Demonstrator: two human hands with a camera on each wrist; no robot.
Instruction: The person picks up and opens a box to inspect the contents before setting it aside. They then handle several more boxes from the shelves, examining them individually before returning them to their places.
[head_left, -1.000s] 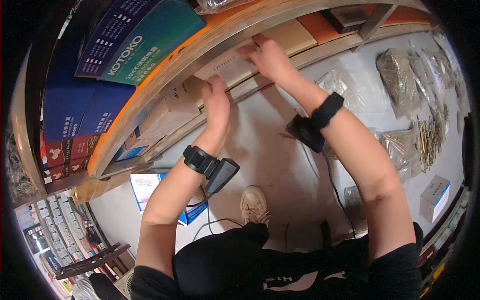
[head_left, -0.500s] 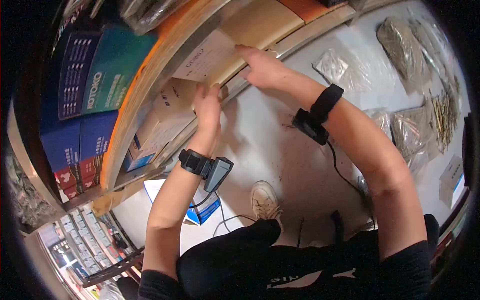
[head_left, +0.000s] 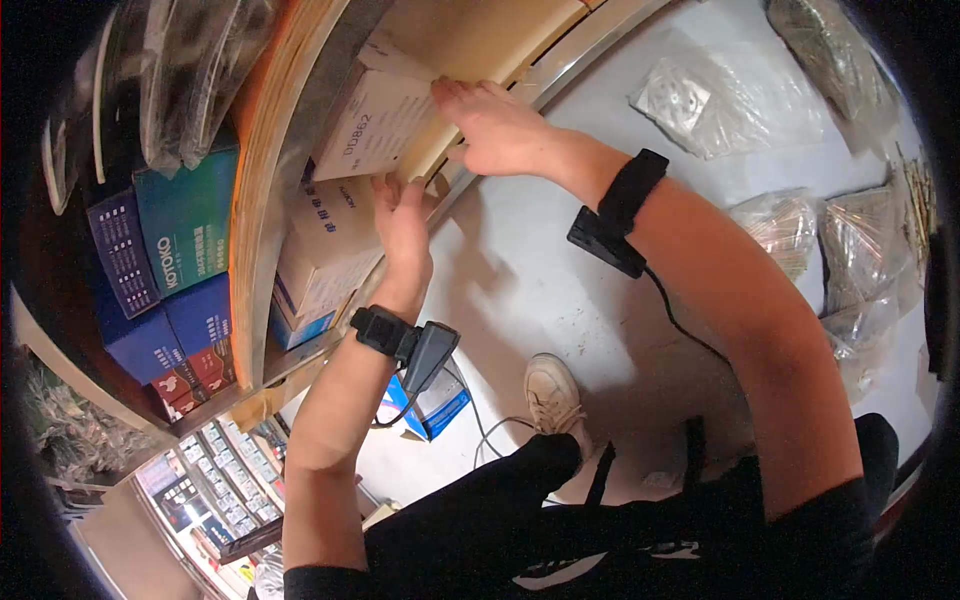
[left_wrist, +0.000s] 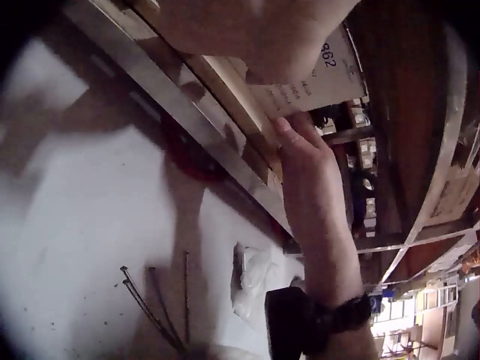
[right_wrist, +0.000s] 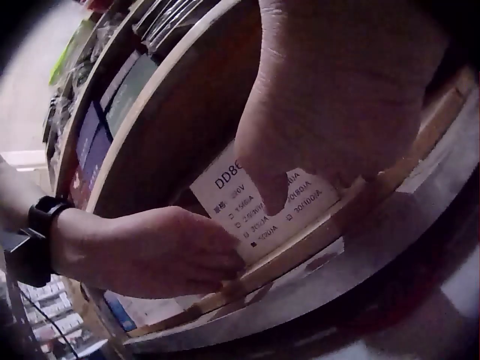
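A white carton (head_left: pixel 372 122) printed "DD862" lies on the lower shelf board, its printed side facing out. My left hand (head_left: pixel 403 235) reaches up to the carton's lower left corner, fingertips touching its edge. In the right wrist view, that left hand (right_wrist: pixel 154 251) has its fingers stretched toward the printed side. My right hand (head_left: pixel 500 125) lies against the carton's other end, fingers extended over it and thumb lower down. In the left wrist view, the right hand (left_wrist: pixel 311 172) has its fingertips at the carton's edge. The carton's back is hidden inside the shelf.
A brown-white carton (head_left: pixel 335 225) sits left of the white one; a cream carton (head_left: pixel 480 40) is to its right. Green KOTOKO boxes (head_left: pixel 185 215) stand on the upper shelf. On the floor lie plastic bags (head_left: pixel 720 110) and a blue-white box (head_left: pixel 435 405).
The view has turned and come nearer the shelf. The white carton has gone deeper into the shelf beside the brown-white one, both hands staying on it.
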